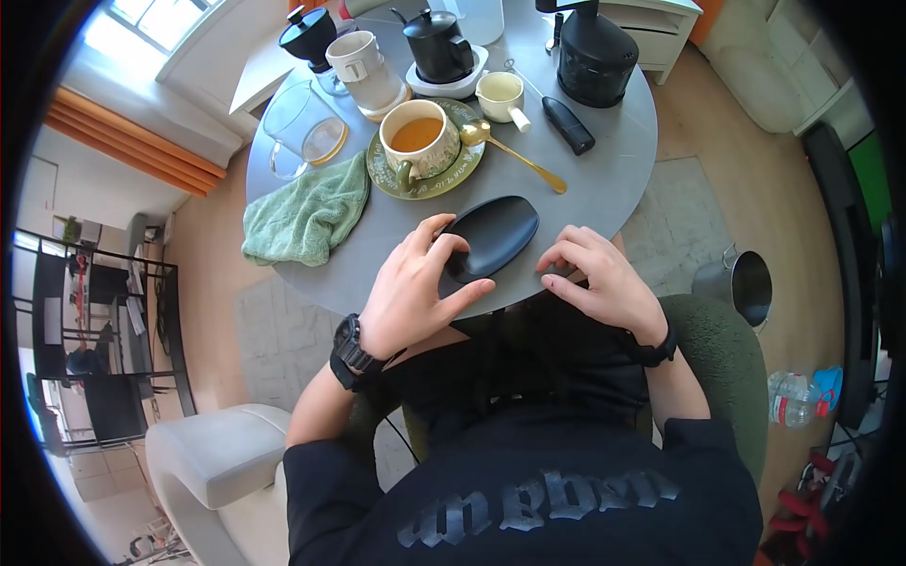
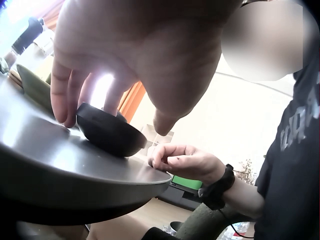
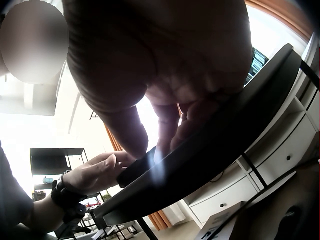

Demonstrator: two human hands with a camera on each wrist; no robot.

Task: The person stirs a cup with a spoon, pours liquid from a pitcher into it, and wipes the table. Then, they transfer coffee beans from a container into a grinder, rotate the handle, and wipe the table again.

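Note:
A black oval dish (image 1: 498, 234) lies on the grey round table near its front edge. My left hand (image 1: 411, 288) is at the dish's left end, fingers bent at the rim and thumb held apart. From the left wrist view, the fingers of this hand (image 2: 135, 60) hang over the far side of the dish (image 2: 107, 132); whether they press on it I cannot tell. To the right of the dish, my right hand (image 1: 604, 283) holds nothing visible, its fingers loosely bent at the table edge. The right wrist view has this hand (image 3: 160, 70) dark against the light.
Behind the dish are a cup of amber liquid (image 1: 418, 134) on a green saucer (image 1: 453, 177), a gold spoon (image 1: 524, 165), a small cream pitcher (image 1: 500, 94) and a black handheld frother (image 1: 566, 125). Left lie a green cloth (image 1: 307, 215) and a glass jug (image 1: 307, 123). A black kettle (image 1: 439, 47) stands farther back.

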